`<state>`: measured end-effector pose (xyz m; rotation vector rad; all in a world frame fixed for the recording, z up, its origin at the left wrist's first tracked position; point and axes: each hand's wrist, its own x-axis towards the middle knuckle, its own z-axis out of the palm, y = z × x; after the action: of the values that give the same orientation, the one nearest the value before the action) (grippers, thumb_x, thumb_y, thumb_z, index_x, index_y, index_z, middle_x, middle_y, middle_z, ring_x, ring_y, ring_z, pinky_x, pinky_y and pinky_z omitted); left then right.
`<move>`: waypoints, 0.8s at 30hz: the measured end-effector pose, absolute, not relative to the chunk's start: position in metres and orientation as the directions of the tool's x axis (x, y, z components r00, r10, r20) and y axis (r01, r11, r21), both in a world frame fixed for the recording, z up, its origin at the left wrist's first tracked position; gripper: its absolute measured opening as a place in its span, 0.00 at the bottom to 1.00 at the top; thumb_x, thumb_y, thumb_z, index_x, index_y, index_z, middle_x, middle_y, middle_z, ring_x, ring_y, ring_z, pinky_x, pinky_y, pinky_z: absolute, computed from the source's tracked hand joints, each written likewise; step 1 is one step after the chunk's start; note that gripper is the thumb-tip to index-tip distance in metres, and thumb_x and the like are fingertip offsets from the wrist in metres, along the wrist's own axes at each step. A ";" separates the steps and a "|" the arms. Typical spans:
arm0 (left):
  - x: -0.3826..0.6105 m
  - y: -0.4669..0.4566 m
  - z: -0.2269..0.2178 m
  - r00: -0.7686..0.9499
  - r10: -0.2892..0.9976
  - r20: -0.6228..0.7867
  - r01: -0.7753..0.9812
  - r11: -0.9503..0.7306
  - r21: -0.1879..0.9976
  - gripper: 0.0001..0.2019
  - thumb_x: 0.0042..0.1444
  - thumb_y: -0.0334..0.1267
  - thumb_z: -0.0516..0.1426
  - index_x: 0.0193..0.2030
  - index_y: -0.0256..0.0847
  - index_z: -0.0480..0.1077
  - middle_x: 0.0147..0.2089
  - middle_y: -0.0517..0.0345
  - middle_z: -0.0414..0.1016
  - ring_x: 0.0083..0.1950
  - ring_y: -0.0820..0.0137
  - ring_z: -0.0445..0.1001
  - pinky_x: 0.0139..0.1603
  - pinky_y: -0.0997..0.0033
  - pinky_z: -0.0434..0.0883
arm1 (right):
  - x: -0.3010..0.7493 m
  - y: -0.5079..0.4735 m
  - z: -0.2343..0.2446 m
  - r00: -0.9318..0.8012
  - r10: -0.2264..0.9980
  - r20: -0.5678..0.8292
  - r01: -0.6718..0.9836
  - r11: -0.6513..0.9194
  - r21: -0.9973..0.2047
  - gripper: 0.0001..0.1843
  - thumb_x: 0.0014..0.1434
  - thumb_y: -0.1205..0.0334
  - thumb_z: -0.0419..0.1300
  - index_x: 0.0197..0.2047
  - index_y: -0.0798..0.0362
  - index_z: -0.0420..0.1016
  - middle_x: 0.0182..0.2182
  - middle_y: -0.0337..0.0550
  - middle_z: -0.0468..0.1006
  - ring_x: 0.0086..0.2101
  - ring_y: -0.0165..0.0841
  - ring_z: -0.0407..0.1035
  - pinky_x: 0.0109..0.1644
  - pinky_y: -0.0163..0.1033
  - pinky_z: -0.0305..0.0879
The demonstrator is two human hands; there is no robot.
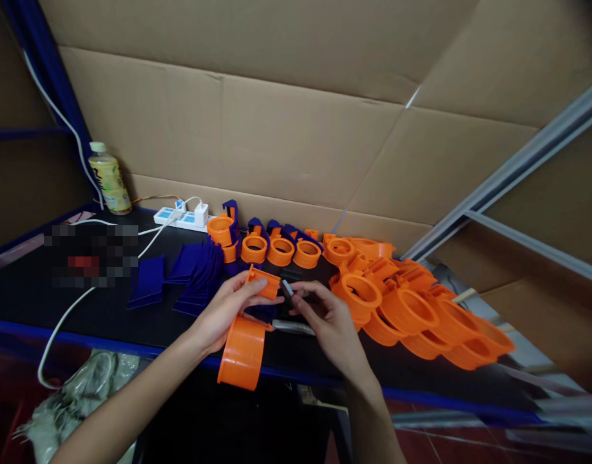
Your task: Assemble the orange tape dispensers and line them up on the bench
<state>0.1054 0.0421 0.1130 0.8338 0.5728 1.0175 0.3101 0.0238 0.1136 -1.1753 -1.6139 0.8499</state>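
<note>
My left hand (pixel 231 306) is closed around an orange plastic part (pixel 242 354), which has a wide ring at its lower end and a flat, ridged piece at the top. Close beside that upper piece, my right hand (pixel 328 317) pinches a small dark strip with a light-grey edge (pixel 287 288); its exact kind is unclear. A silvery flat object (pixel 292 327) shows below the right fingers, partly hidden. Just beyond the left hand, several dark blue plastic pieces (pixel 195 277) lie overlapping on the black table (pixel 116 322).
Right of my hands, many orange ring parts (pixel 411 309) are heaped. Behind stand several orange rings joined to blue pieces (pixel 281 248). A power strip (pixel 189 219) with white plugs and cable, and a yellow-labelled bottle (pixel 111 180), stand at the back left against cardboard (pixel 276 135).
</note>
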 end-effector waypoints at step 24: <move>0.098 0.042 0.114 0.507 0.862 -0.017 -0.289 0.188 0.939 0.19 0.58 0.46 0.66 0.50 0.37 0.71 0.52 0.43 0.78 0.51 0.49 0.82 0.33 0.64 0.83 | 0.325 0.007 0.129 -0.175 0.882 0.438 0.577 0.453 -0.680 0.05 0.65 0.59 0.64 0.39 0.50 0.78 0.33 0.40 0.76 0.33 0.33 0.70 0.37 0.37 0.66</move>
<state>0.0977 0.0418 0.1144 1.0937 0.6429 0.8920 0.3251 0.0069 0.1291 -1.2305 -1.8697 0.4608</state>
